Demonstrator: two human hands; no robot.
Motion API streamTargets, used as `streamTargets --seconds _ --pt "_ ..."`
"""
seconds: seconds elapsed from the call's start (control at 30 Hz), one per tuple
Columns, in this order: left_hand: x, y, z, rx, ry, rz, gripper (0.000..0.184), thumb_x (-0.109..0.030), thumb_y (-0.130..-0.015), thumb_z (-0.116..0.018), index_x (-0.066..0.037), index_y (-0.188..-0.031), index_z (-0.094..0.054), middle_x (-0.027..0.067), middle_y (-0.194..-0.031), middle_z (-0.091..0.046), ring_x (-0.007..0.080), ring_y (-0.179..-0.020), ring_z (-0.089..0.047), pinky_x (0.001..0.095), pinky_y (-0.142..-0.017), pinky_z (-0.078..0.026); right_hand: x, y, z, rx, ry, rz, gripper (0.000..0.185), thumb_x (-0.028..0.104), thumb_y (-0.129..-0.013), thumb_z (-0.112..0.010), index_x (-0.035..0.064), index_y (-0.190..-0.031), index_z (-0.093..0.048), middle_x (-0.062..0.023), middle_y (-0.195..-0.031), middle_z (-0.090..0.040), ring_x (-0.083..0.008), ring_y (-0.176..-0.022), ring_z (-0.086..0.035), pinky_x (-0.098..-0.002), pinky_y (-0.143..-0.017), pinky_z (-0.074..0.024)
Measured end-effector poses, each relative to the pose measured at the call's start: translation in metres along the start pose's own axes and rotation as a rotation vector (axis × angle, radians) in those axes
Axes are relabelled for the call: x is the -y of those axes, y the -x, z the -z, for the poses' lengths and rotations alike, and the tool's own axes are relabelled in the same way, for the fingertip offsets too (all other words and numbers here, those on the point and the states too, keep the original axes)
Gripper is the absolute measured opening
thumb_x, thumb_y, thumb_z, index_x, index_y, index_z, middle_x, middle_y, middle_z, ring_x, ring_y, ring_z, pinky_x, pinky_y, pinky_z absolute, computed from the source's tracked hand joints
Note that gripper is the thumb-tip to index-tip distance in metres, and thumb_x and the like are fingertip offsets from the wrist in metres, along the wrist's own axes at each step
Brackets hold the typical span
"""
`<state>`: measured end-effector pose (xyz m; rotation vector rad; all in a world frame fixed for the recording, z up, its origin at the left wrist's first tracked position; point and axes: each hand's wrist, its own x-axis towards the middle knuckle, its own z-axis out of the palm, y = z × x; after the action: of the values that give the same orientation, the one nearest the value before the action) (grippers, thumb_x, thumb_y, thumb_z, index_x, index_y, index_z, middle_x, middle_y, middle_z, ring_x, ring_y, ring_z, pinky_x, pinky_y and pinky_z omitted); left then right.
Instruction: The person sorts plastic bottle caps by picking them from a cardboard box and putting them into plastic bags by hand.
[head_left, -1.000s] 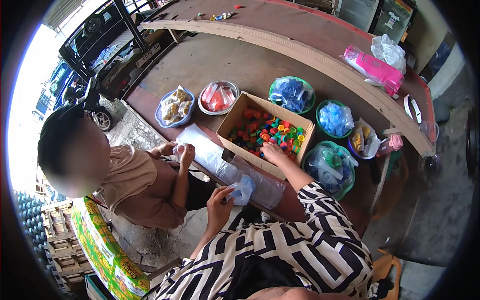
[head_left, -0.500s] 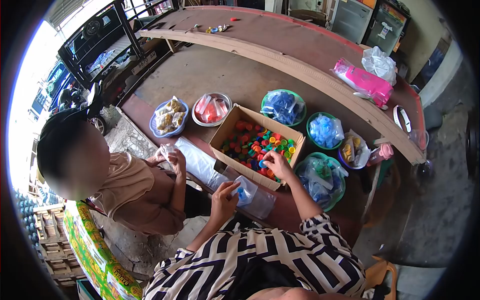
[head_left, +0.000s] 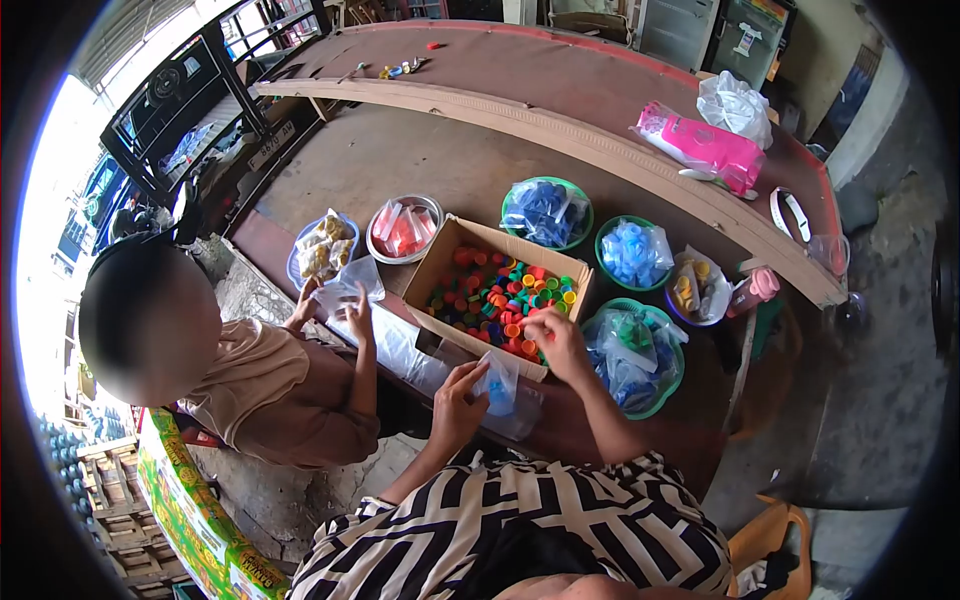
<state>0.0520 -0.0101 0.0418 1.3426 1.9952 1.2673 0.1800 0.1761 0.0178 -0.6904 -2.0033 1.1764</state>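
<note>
My left hand (head_left: 458, 408) pinches a small clear plastic bag (head_left: 503, 376) with blue bottle caps in its lower part. My right hand (head_left: 562, 345) is over the front right corner of a cardboard box (head_left: 418, 293). Its fingers are bent together; what they hold, if anything, is hidden. Loose bottle caps (head_left: 497, 290) in red, green, orange, yellow and blue lie inside the box. Beside my right wrist stands a green basket (head_left: 672, 385) with bagged blue and green caps.
Bagged caps fill a green basket (head_left: 588, 235), another green basket (head_left: 605, 270), a purple-rimmed bowl (head_left: 718, 318), a metal bowl (head_left: 436, 212) and a light-blue basket (head_left: 297, 268). On my left a co-worker (head_left: 270, 390) handles a clear bag. A wooden beam (head_left: 560, 140) crosses the table.
The blue cap seen between my right fingers is no longer visible there. My right hand has shifted slightly right and down. The co-worker's hands have parted, with a clear bag opened out between them.
</note>
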Motion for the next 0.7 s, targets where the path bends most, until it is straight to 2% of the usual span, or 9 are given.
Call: streamTargets --seconds 0.07,0.2,0.27,0.37,0.4,0.5,0.57,0.6,0.7 --pt "-0.001 0.003 -0.001 0.004 0.004 0.031 0.055 -0.001 -0.070 -0.070 -0.009 -0.124 -0.063 0.0090 -0.118 -0.062 0.0138 -0.063 -0.058 0.0262 -0.063 -0.049 -0.055 -0.019 -0.006 0.012 0.018 -0.126 0.010 0.005 -0.086 -0.062 0.0027 -0.094 -0.065 -0.0119 -0.093 -0.063 -0.0275 -0.089 -0.064 -0.0363 -0.079 -0.0505" --pt "-0.004 0.008 -0.002 0.019 -0.010 0.010 0.056 -0.003 -0.071 -0.072 -0.008 -0.126 -0.060 0.0098 -0.120 -0.060 0.0158 -0.064 -0.060 0.0271 -0.063 -0.050 -0.117 -0.058 -0.028 0.191 0.379 -0.008 0.014 0.002 -0.082 -0.059 0.0039 -0.094 -0.067 -0.0142 -0.092 -0.063 -0.0309 -0.089 -0.063 -0.0403 -0.080 -0.0498" --pt "-0.008 0.009 -0.003 0.046 0.003 0.041 0.056 -0.004 -0.072 -0.072 -0.009 -0.127 -0.060 0.0103 -0.121 -0.059 0.0168 -0.069 -0.061 0.0269 -0.066 -0.051 -0.136 -0.073 -0.041 0.283 0.458 0.033 0.014 0.006 -0.085 -0.057 0.0062 -0.095 -0.067 -0.0151 -0.097 -0.062 -0.0313 -0.094 -0.061 -0.0412 -0.083 -0.0491" --pt "-0.008 0.007 -0.003 0.032 -0.008 0.058 0.058 -0.004 -0.073 -0.072 -0.010 -0.129 -0.059 0.0108 -0.123 -0.058 0.0181 -0.073 -0.062 0.0276 -0.069 -0.052 -0.166 -0.086 -0.063 0.432 0.801 0.009 0.022 0.017 -0.091 -0.051 0.0081 -0.106 -0.065 -0.0150 -0.115 -0.056 -0.0312 -0.107 -0.057 -0.0414 -0.089 -0.0473" --pt "-0.007 0.006 -0.003 0.027 -0.004 0.050 0.058 -0.004 -0.073 -0.072 -0.010 -0.129 -0.058 0.0108 -0.123 -0.058 0.0183 -0.074 -0.063 0.0279 -0.069 -0.052 -0.164 -0.086 -0.067 0.352 0.777 0.002 0.023 0.018 -0.089 -0.052 0.0084 -0.106 -0.063 -0.0146 -0.110 -0.057 -0.0316 -0.109 -0.056 -0.0421 -0.090 -0.0462" --pt "-0.005 0.003 -0.002 0.015 -0.004 0.069 0.059 -0.004 -0.072 -0.072 -0.010 -0.129 -0.058 0.0109 -0.124 -0.058 0.0188 -0.074 -0.062 0.0285 -0.070 -0.052 -0.166 -0.091 -0.069 0.425 0.794 -0.038 0.019 0.015 -0.086 -0.056 0.0068 -0.102 -0.061 -0.0160 -0.110 -0.056 -0.0330 -0.111 -0.055 -0.0433 -0.091 -0.0453" --pt "-0.003 0.001 -0.003 0.020 -0.001 0.078 0.059 -0.003 -0.072 -0.072 -0.009 -0.129 -0.058 0.0110 -0.124 -0.058 0.0189 -0.074 -0.062 0.0285 -0.070 -0.052 -0.175 -0.088 -0.065 0.462 0.868 0.007 0.024 0.016 -0.080 -0.065 0.0060 -0.100 -0.056 -0.0177 -0.110 -0.055 -0.0347 -0.110 -0.055 -0.0452 -0.091 -0.0445" --pt "-0.004 0.000 -0.002 0.022 0.002 0.064 0.058 -0.003 -0.072 -0.072 -0.009 -0.129 -0.058 0.0111 -0.124 -0.058 0.0190 -0.073 -0.062 0.0287 -0.070 -0.052 -0.171 -0.084 -0.061 0.457 0.871 0.008 0.024 0.016 -0.080 -0.065 0.0060 -0.100 -0.056 -0.0177 -0.110 -0.055 -0.0347 -0.110 -0.055 -0.0452 -0.091 -0.0445" --pt "-0.004 -0.003 -0.004 0.033 0.007 0.037 0.057 -0.003 -0.073 -0.072 -0.008 -0.128 -0.058 0.0115 -0.124 -0.058 0.0193 -0.073 -0.062 0.0290 -0.071 -0.052 -0.155 -0.070 -0.042 0.353 0.836 0.106 0.043 0.018 -0.067 -0.075 0.0068 -0.099 -0.049 -0.0163 -0.102 -0.055 -0.0353 -0.102 -0.057 -0.0453 -0.085 -0.0469"
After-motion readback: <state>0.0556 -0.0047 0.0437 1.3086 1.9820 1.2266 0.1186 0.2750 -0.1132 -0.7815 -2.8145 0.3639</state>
